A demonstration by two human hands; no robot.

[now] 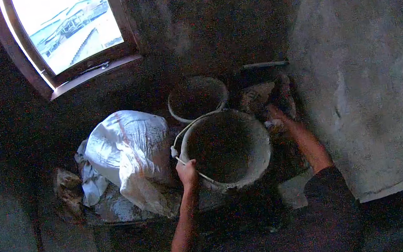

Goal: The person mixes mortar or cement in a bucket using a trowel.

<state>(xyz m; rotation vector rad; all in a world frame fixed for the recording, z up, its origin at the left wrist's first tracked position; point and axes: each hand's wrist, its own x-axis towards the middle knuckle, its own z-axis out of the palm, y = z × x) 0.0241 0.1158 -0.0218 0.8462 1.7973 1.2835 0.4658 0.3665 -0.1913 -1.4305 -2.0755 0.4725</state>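
Observation:
My left hand point(188, 173) is closed around the wire handle of a large grey bucket point(262, 150), at the bucket's near left side. The bucket's mouth faces up toward me, and its inside is dark. My right arm stretches past the bucket's right side, and my right hand point(276, 112) is at a brown paper sack point(255, 96) with printing on it. Deep shadow hides the fingers of that hand, so what they touch or hold cannot be made out. A small pale object point(272, 123) shows just below the hand.
A second bucket point(173, 110) stands behind the first. To the left sits a bulging white sack point(127, 137), with crumpled brown paper point(68, 190) beside it. A pale, rough wall panel point(368, 90) rises on the right. An open window point(127, 32) is at upper left.

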